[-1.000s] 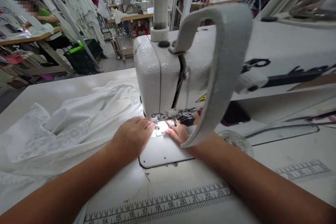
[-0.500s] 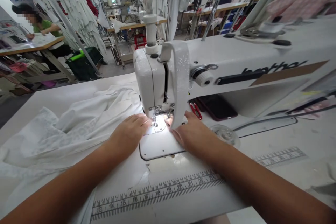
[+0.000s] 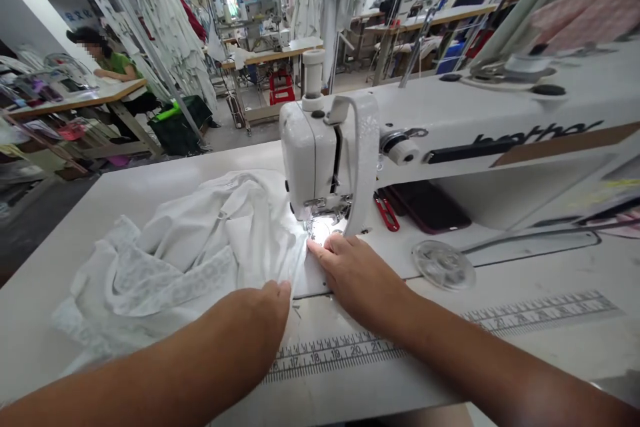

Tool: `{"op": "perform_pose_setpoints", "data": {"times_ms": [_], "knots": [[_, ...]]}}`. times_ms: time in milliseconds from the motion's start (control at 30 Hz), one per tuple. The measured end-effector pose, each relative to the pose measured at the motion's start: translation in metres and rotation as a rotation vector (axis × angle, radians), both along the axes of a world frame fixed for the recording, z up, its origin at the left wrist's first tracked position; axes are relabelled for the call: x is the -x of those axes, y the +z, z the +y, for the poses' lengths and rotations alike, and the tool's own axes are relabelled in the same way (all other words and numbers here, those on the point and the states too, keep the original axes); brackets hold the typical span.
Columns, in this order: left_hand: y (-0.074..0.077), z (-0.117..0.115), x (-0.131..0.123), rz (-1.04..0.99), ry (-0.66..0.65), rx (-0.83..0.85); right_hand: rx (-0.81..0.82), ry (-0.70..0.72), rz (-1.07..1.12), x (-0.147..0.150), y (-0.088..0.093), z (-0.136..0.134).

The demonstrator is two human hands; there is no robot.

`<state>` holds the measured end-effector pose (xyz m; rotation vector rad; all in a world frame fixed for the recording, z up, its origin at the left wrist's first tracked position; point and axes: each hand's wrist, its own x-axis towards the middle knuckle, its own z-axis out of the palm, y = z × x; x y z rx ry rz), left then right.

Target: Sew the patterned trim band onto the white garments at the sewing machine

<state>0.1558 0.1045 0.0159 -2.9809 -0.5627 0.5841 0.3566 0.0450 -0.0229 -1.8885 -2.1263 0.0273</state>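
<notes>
**Fabric:** got a white lace-trimmed garment (image 3: 200, 247) bunched up left of the needle, long axis running from the presser foot (image 3: 320, 210) down-left toward me, narrow end up by the foot.
**Left hand (image 3: 245, 320):** sits on the garment's near edge, fingers hidden, so can't tell if it's pinching.
**Right hand (image 3: 357, 273):** flat and open, fingers (image 3: 325, 250) just in front of the foot.
**Hands:** apart, garment edge between them, neither clamped that I can see.
**Machine:** white sewing machine (image 3: 307, 160), head facing left, arm running off right.
**Worktop (image 3: 70, 267):** has a ruler tape (image 3: 345, 350), red snips (image 3: 385, 212), a dark phone (image 3: 427, 207) and a clear disc (image 3: 443, 265).
</notes>
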Motion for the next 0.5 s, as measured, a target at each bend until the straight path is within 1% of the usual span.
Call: {"op": "perform_pose_setpoints", "data": {"times_ms": [67,167,233,300,333,400,467,500], "knots": [[0.004,-0.003,-0.001,0.012,-0.025,0.002,-0.01,-0.01,0.014,0.0,-0.002,-0.001],[0.014,-0.001,-0.005,0.003,-0.048,0.021,-0.016,-0.006,0.042,0.001,-0.003,-0.001],[0.023,0.006,-0.012,0.016,-0.038,0.05,-0.028,0.006,0.049,0.003,-0.004,0.0],[0.029,0.019,-0.024,-0.029,-0.041,0.052,-0.043,0.026,0.035,0.005,-0.004,0.002],[0.03,0.029,-0.031,-0.089,-0.082,0.044,-0.047,0.039,0.023,0.006,-0.004,0.002],[0.026,0.052,-0.044,-0.227,-0.232,0.029,-0.059,0.075,-0.007,0.008,-0.005,0.002],[0.016,0.074,-0.053,-0.322,-0.412,0.036,-0.079,0.115,-0.038,0.009,-0.005,0.001],[0.009,0.082,-0.054,-0.357,-0.482,0.043,-0.09,0.131,-0.051,0.008,-0.004,0.0]]}}
